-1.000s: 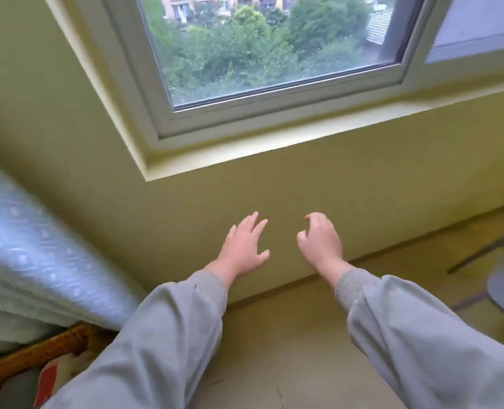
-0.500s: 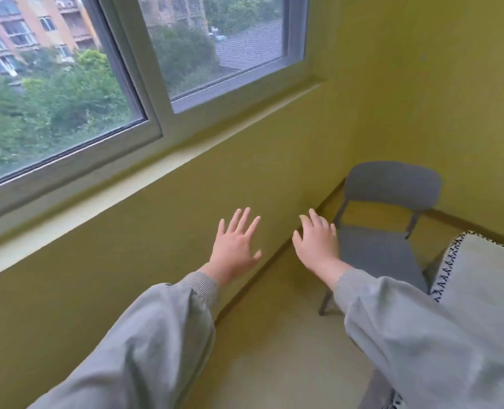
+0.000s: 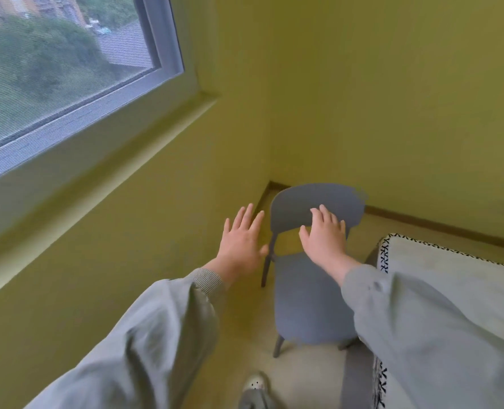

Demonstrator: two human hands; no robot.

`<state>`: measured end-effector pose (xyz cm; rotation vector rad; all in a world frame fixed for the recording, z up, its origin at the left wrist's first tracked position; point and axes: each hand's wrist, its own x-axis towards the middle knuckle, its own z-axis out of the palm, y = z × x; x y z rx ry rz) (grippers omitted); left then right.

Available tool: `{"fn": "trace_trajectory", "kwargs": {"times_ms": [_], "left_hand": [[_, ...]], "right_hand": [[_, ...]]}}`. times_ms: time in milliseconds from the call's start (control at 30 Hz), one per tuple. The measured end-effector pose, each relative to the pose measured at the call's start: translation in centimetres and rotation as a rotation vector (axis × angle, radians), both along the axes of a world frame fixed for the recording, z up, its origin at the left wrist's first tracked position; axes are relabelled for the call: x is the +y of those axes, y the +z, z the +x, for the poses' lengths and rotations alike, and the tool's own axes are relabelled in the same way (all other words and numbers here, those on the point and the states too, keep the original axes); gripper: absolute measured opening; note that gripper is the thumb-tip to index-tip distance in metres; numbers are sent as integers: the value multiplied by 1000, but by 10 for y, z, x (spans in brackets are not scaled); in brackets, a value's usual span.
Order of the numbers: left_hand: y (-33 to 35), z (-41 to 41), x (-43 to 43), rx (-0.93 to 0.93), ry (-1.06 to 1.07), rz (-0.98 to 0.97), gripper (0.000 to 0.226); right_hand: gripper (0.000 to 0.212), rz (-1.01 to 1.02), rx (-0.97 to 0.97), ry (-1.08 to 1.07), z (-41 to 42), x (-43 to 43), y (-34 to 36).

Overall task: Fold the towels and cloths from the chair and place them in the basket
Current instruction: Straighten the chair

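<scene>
A grey plastic chair (image 3: 306,302) stands in the room's corner, its seat bare. My left hand (image 3: 242,240) is stretched out with fingers straight, in the air just left of the chair's backrest, holding nothing. My right hand (image 3: 326,237) is spread in front of the backrest, also holding nothing; I cannot tell whether it touches the chair. A pale cloth with a black stitched border (image 3: 451,270) lies at the right, partly hidden by my right sleeve. No basket is in view.
Yellow-green walls meet in a corner behind the chair. A window (image 3: 53,69) with a deep sill runs along the left wall. My slippered foot (image 3: 255,385) stands on the pale floor at the bottom edge.
My view has swung right, from the wall under the window to the corner. The chair has come to the centre and both hands now reach towards its backrest.
</scene>
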<state>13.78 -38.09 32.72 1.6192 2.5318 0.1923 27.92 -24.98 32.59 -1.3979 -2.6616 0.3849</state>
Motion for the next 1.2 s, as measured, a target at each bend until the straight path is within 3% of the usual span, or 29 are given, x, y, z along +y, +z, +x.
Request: {"fn": "trace_trajectory", "kwargs": {"times_ms": [467, 767, 933, 1067, 1200], "left_hand": [[-56, -71, 219, -145, -18, -70, 69], [-133, -92, 303, -485, 530, -213, 43], [-159, -109, 322, -473, 649, -289, 38], [-167, -107, 322, -436, 682, -322, 41], [-164, -118, 335, -376, 654, -345, 38]], "right_hand": [[62, -87, -61, -107, -38, 196, -38], [61, -231, -140, -44, -34, 329, -103], [45, -316, -254, -67, -35, 388, -139], [6, -370, -206, -81, -29, 405, -155], [10, -376, -214, -75, -35, 419, -154]]}}
